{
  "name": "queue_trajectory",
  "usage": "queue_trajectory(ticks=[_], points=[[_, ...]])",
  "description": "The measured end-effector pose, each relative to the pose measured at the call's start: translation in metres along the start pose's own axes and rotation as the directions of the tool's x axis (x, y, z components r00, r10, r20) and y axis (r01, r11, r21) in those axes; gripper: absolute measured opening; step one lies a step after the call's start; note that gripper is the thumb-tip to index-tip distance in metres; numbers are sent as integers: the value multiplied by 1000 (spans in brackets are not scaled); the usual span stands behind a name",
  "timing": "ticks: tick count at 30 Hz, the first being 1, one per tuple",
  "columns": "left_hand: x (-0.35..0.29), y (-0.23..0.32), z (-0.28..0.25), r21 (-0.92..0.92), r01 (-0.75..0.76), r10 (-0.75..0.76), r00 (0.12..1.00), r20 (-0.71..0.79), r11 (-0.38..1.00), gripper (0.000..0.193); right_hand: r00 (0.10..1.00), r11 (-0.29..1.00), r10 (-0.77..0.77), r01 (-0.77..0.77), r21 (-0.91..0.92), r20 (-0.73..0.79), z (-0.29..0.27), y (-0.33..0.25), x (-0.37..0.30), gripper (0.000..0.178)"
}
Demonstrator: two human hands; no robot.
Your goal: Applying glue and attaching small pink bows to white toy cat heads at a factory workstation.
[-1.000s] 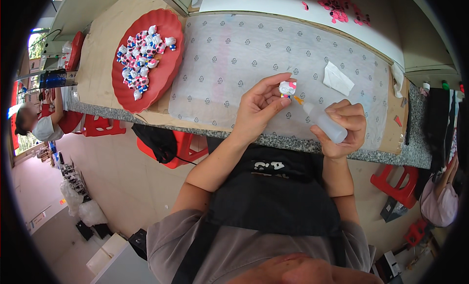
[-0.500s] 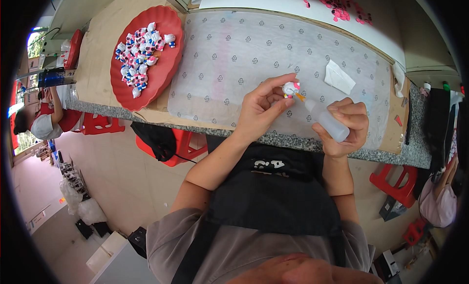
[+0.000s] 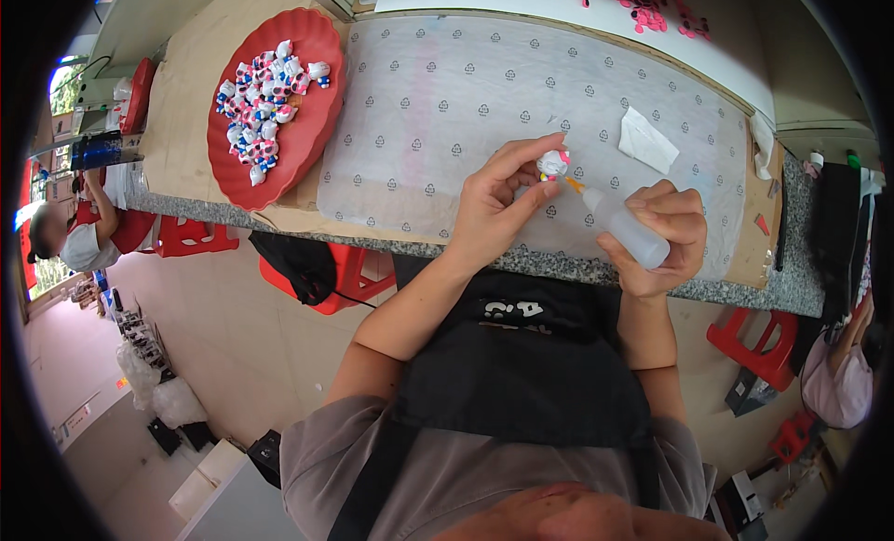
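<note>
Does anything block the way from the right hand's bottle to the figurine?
Nothing visible does: the orange tip of the bottle points toward the figurine, and the thumb of the left hand sits beside, not between.

left hand (image 3: 510, 195) pinching small figurine (image 3: 553, 164); right hand (image 3: 666, 236) gripping squeeze bottle (image 3: 633, 232).

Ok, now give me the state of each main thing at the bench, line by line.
Left hand: pinching the figurine.
Figurine: held above the sheet.
Right hand: gripping the bottle.
Bottle: tilted, tip near the figurine.
Red dish: holding piled figurines.
White scrap: creased, lying on the sheet.
Sheet: spread out.
Pink pieces: loosely heaped.
</note>
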State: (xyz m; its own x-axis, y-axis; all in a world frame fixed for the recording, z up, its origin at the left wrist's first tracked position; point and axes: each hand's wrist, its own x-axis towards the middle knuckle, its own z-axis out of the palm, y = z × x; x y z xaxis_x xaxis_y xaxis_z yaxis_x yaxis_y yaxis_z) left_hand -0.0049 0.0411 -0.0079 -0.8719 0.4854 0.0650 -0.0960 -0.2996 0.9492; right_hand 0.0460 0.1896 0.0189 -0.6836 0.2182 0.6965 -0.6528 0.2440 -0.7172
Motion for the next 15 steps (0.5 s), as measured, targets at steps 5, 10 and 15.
queue_trajectory(ticks=[5,10,15], points=[[1,9,1,-116,73,-74,997,0,991,42,999,998,48,-48,-30,-12,-1,-1,-1,37],[2,8,-1,-158,99,-99,995,6,982,43,999,998,6,-4,56,-38,-2,2,-2,43],[2,8,-2,-153,99,-98,995,13,983,42,999,999,31,-30,30,-24,0,1,-2,40]])
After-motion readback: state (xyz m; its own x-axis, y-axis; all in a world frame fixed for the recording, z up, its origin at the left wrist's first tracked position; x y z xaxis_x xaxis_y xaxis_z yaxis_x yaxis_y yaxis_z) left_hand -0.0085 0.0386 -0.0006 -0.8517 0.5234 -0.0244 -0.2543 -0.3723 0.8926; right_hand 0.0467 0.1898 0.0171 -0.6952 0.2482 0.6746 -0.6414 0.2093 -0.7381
